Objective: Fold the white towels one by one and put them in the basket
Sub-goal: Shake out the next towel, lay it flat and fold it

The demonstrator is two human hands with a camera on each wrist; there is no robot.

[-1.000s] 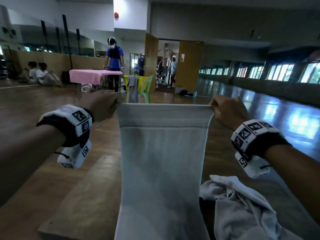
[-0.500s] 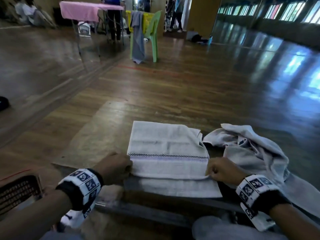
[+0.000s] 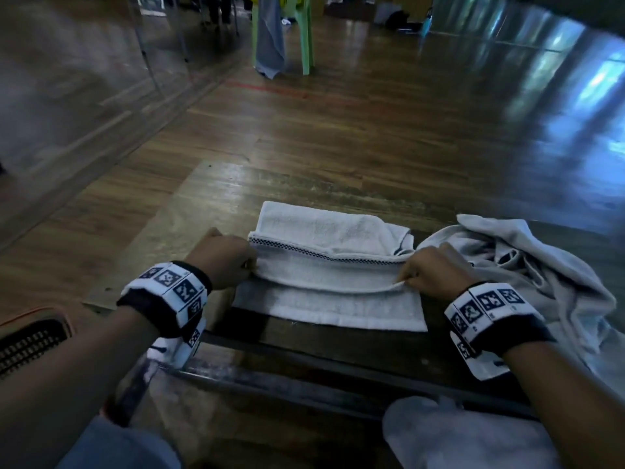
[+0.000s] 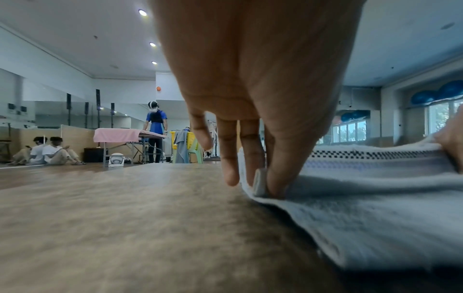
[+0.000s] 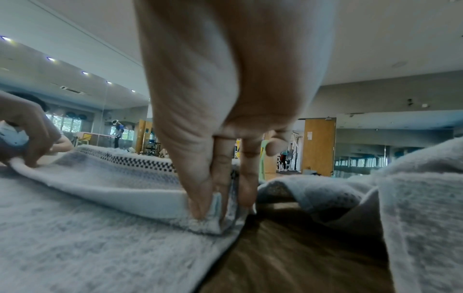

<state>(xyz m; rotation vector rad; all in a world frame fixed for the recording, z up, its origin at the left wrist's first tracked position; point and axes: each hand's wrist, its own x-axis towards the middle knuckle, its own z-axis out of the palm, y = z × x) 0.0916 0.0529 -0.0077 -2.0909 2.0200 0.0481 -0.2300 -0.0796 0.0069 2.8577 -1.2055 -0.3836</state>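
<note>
White towel (image 3: 333, 265), checkered band across it: lies partly folded on the wooden table (image 3: 216, 198), top layer's near edge raised; left hand (image 3: 220, 262) pinches that layer's left corner between thumb and fingers; right hand (image 3: 436, 272) pinches its right corner likewise; crumpled towels (image 3: 527, 262) heaped just right of it; basket (image 3: 30, 340), dark mesh, at the table's near left; green chair (image 3: 304, 35) well beyond on the floor.

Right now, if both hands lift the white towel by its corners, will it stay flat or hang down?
The towel will probably sag: its edge already dips between the left hand and right hand. It seems light, since fingertip pinches raise it. Its fluffy surface should not slip.
</note>
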